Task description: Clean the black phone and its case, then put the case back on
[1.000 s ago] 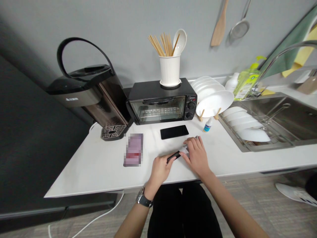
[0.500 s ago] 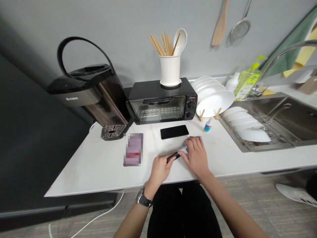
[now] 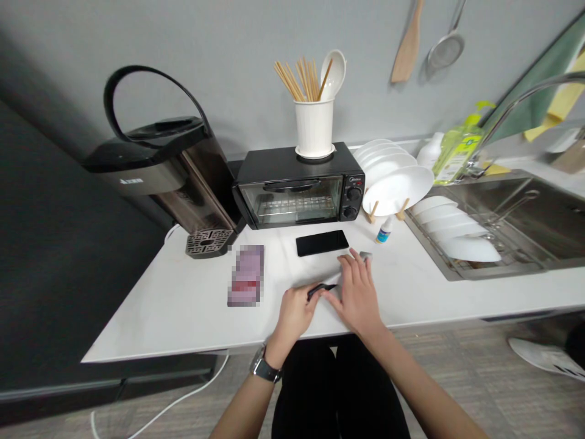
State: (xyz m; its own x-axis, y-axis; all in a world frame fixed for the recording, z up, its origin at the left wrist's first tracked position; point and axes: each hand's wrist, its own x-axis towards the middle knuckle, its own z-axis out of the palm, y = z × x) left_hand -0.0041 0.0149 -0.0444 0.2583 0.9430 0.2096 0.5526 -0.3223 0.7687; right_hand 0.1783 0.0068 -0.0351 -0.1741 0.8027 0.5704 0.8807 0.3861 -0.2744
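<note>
My left hand (image 3: 296, 312) is closed around the black handle of a knife (image 3: 322, 288), low over the counter near its front edge. The knife's grey tip (image 3: 366, 255) shows past the fingers of my right hand (image 3: 359, 299). That hand lies over the blade with its fingers stretched out, and its thumb reaches toward the handle. Most of the blade is hidden beneath it. Just beyond my hands a black phone (image 3: 322, 242) lies flat. A small white bottle with a blue label (image 3: 384, 231) stands to the right of the phone.
A purple blurred packet (image 3: 247, 274) lies to the left. Behind are a drink dispenser (image 3: 183, 177) and a toaster oven (image 3: 297, 198) bearing a white utensil cup (image 3: 315, 128). White plates (image 3: 395, 189) stand in a rack beside the sink (image 3: 525, 256).
My right hand has shifted slightly left and toward me, its thumb now closer to my left hand. The knife's black handle looks turned, and its grey tip shows more clearly.
</note>
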